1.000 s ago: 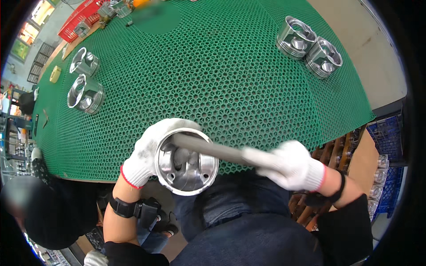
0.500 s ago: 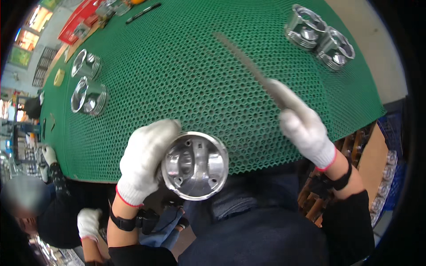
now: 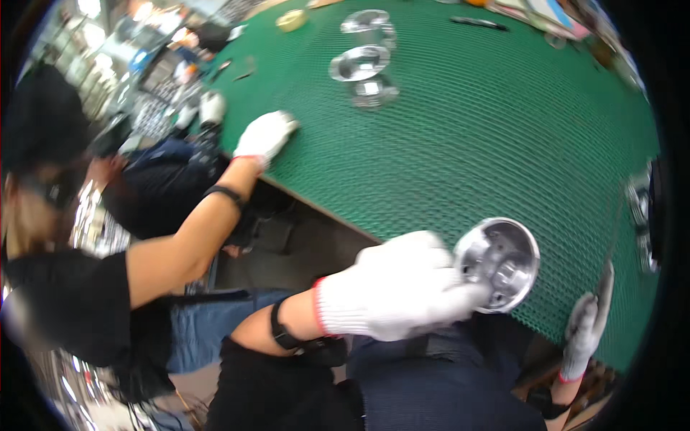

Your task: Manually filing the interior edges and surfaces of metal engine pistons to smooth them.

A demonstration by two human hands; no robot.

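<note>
My left hand (image 3: pixel 402 287), in a white knitted glove, is closed on the side of a silver metal piston (image 3: pixel 512 262). The piston's hollow underside faces up, with its pin bosses and round rim showing, just over the near edge of the green mat. Over at the lower right, my gloved right hand (image 3: pixel 586 327) is closed round a long thin flat file (image 3: pixel 617 226). The file is seen nearly edge-on and blurred, pointing away from me. A gap separates it from the piston.
Two pistons (image 3: pixel 365 63) stand on the green perforated mat (image 3: pixel 460 144) at the far side. Others (image 3: pixel 643 223) are at the right edge. A marker pen (image 3: pixel 480 24) and a tape roll (image 3: pixel 291 20) lie at the back. A co-worker's gloved hand (image 3: pixel 266 136) rests on the mat's left edge.
The view has swung left, so the table and both my hands sit further right in it. A co-worker's hand now rests on the mat. I still hold the piston and the file.
</note>
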